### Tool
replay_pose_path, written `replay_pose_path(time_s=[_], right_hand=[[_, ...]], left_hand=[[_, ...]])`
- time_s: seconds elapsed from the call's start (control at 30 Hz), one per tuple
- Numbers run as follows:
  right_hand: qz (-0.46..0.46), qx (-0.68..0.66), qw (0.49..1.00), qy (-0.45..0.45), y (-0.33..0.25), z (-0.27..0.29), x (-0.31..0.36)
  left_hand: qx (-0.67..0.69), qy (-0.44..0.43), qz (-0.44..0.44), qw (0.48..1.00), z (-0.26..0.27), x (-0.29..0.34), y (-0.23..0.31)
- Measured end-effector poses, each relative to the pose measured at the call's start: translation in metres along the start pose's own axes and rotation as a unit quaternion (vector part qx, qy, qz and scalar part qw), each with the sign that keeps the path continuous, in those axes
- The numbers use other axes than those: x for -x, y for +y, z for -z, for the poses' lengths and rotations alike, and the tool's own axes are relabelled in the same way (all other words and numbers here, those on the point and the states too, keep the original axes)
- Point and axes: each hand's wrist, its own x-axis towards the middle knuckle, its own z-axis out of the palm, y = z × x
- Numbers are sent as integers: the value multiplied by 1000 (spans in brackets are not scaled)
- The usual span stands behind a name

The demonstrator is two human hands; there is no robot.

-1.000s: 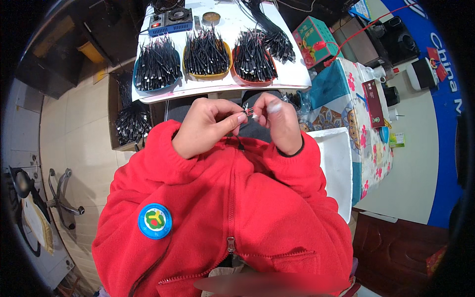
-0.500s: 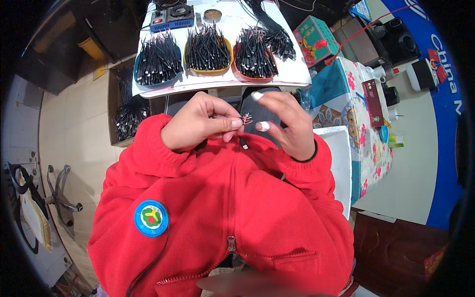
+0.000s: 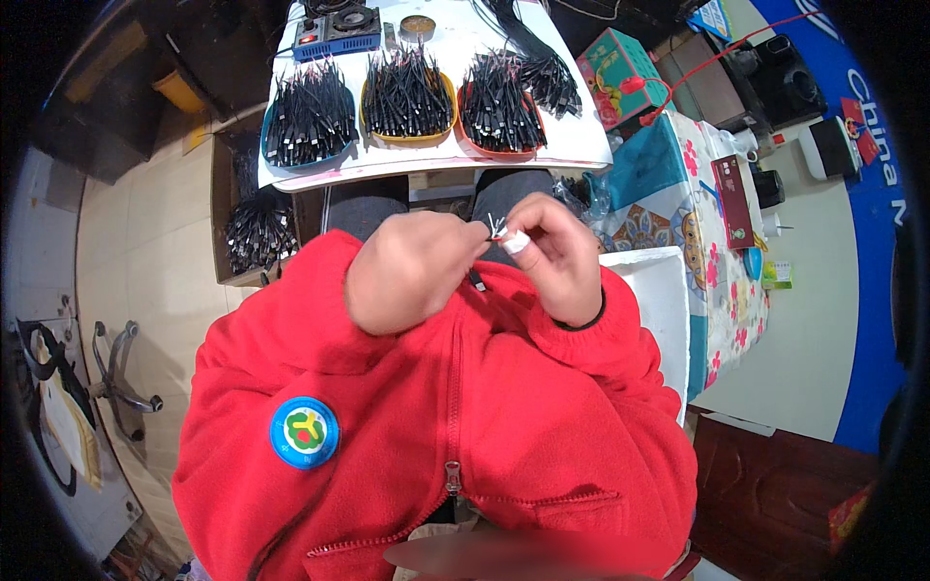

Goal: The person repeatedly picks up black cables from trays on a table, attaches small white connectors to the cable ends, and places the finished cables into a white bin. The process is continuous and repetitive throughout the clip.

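In front of my chest, my left hand (image 3: 412,271) is closed on a short black USB cable with thin white and red wire ends (image 3: 497,227) fanning out at its tip. A dark plug with a pale metal end (image 3: 477,281) hangs below the fingers. Pinching those wire ends from the other side is my right hand (image 3: 562,254); white tape wraps its thumb. The left fingertips are mostly hidden behind the back of that hand. Beyond my knees stand three trays of similar cables: a blue one (image 3: 268,145), a yellow one (image 3: 426,138) and a red one (image 3: 504,153).
A white table (image 3: 329,178) carries the trays, a loose cable bundle (image 3: 550,82), a blue heating device (image 3: 339,44) and a small round tin (image 3: 418,25). A cardboard box (image 3: 225,184) of cables sits left. On the right are a white bin (image 3: 668,290) and a flowered cloth-covered table (image 3: 712,290).
My right hand has closed from spread fingers to a pinch on the wire ends. My left hand has moved slightly right and turned its back toward me.
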Motion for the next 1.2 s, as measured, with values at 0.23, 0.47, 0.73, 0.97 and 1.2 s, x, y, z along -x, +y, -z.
replay_pose_path(time_s=[0.23, 0.47, 0.73, 0.97, 1.2], right_hand=[[-6, 20, 999, 30, 7, -3, 3], [336, 435, 833, 67, -7, -5, -2], [-23, 69, 997, 23, 0, -12, 11], [176, 261, 949, 25, 2, -1, 1], [256, 332, 907, 27, 1, -8, 1]], left_hand=[[51, 27, 66, 996, -3, 6, -5], [287, -30, 266, 920, 1, 8, -2], [-162, -7, -97, 982, -9, 17, -6], [234, -16, 201, 951, 0, 14, -13], [166, 9, 108, 980, -5, 16, -10]])
